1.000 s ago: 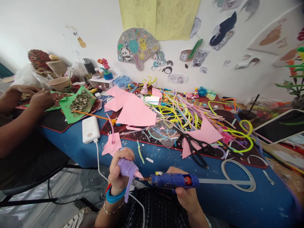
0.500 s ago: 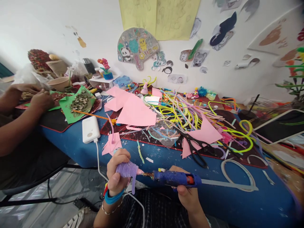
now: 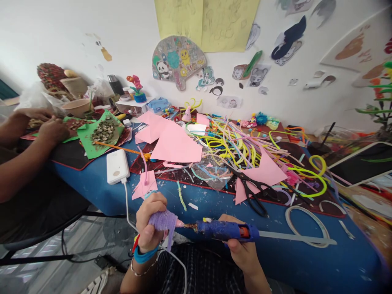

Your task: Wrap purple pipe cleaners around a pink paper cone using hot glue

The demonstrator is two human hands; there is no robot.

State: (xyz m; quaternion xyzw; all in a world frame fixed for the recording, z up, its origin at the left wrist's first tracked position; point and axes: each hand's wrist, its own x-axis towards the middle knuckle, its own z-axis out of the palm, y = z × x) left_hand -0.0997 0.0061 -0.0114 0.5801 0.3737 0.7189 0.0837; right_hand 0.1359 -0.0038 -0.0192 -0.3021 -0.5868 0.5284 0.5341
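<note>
Wrapped around a cone wound with purple pipe cleaner (image 3: 163, 220) is my left hand (image 3: 150, 222), closed. The cone's pink tip points right, and a loose purple end hangs below it. My right hand (image 3: 243, 249) grips a blue glue gun (image 3: 225, 229) from below. Its dark, crusted nozzle is at the pink tip; whether they touch I cannot tell. A translucent glue stick (image 3: 297, 237) sticks out of the gun's back end, over a white ring (image 3: 288, 216) on the table.
Black scissors (image 3: 252, 190) and pink paper (image 3: 176, 143) lie beyond my hands. Behind them is a heap of pipe cleaners (image 3: 245, 143). A white power bank (image 3: 118, 167) with a cable sits left. At far left, another person's hands (image 3: 53, 130) work near green paper (image 3: 84, 141).
Both hands stay almost in place. The loose purple end at the cone has shifted slightly left, and the glue stick's far end reaches a little further right.
</note>
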